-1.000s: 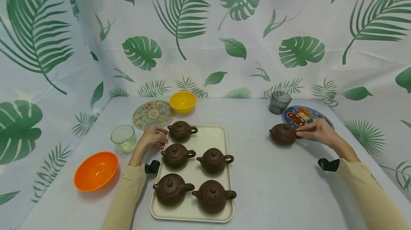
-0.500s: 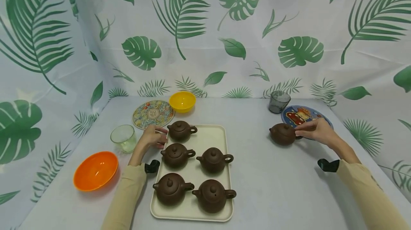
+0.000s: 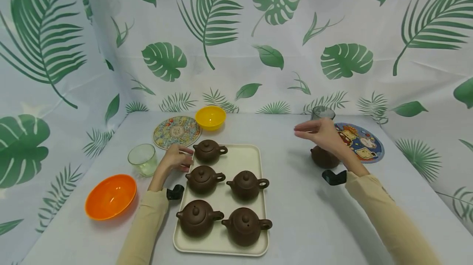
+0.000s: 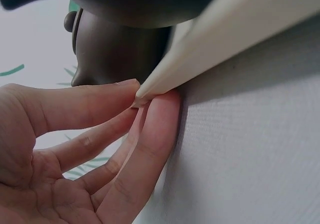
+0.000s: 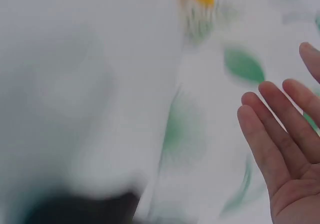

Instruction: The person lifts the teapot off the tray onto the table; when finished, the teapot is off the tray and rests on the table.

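Observation:
My left hand [image 3: 173,160] pinches the rim of the cream tray [image 3: 241,156] at its upper left side. In the left wrist view the thumb and fingers [image 4: 160,124] close on the tray edge, one finger beneath it. Several dark brown teapots stand on the tray; the small teapot [image 3: 207,151] at the back corner is nearest that hand. My right hand [image 3: 325,134] hangs in the air, fingers extended and holding nothing. Below it, a brown teapot [image 3: 323,160] sits on the white table, its top and handle hidden by the hand and wrist.
At the left are an orange bowl [image 3: 111,197], a pale green glass [image 3: 142,160] and a floral round mat [image 3: 177,132]. A yellow bowl [image 3: 210,117] is at the back. Behind the right hand are a grey glass [image 3: 322,112] and a blue round mat [image 3: 371,144].
My right hand has let go of the teapot's handle, risen and moved left over it. The teapot stays on the table. My left hand has kept its place on the tray.

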Demonstrator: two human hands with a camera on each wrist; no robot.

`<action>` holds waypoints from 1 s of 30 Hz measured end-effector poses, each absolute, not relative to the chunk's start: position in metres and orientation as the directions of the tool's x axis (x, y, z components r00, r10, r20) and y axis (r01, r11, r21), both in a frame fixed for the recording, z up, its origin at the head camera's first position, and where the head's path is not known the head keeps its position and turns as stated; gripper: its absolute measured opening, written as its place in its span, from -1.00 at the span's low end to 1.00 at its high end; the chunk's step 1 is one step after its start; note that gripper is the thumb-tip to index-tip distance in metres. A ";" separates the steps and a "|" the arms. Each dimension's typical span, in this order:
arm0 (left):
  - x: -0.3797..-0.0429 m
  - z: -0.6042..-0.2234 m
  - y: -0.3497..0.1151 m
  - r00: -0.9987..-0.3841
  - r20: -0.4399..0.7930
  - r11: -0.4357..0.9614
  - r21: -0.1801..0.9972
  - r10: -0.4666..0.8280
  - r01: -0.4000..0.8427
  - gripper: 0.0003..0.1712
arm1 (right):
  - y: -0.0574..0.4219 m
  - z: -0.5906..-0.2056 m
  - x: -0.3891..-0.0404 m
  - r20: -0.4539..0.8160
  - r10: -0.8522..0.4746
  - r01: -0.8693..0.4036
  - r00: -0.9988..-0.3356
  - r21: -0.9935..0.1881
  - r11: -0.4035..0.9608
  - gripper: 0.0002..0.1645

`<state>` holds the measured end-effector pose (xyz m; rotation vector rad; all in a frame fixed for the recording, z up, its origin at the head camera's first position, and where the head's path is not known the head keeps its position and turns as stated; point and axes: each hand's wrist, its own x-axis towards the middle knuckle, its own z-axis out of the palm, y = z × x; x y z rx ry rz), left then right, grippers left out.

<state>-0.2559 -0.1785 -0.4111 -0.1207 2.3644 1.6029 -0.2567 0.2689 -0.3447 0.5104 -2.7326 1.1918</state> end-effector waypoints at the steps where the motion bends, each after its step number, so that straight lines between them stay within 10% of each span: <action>1: -0.256 -0.411 -0.179 -0.956 -0.279 0.380 0.897 0.086 -0.227 -0.56 | 0.255 -0.343 -0.260 0.237 -0.286 -0.368 -0.929 -0.686 0.628 -0.63; 13: -0.257 -0.411 -0.181 -0.958 -0.273 0.361 0.905 0.088 -0.225 -0.55 | 0.119 -0.359 -0.291 0.182 -0.570 -0.533 -0.801 -0.650 0.541 -0.63; 30: -0.257 -0.415 -0.178 -0.963 -0.260 0.365 0.906 0.075 -0.216 -0.58 | 0.062 -0.369 -0.306 0.047 -0.674 -0.593 -0.737 -0.524 0.611 -0.79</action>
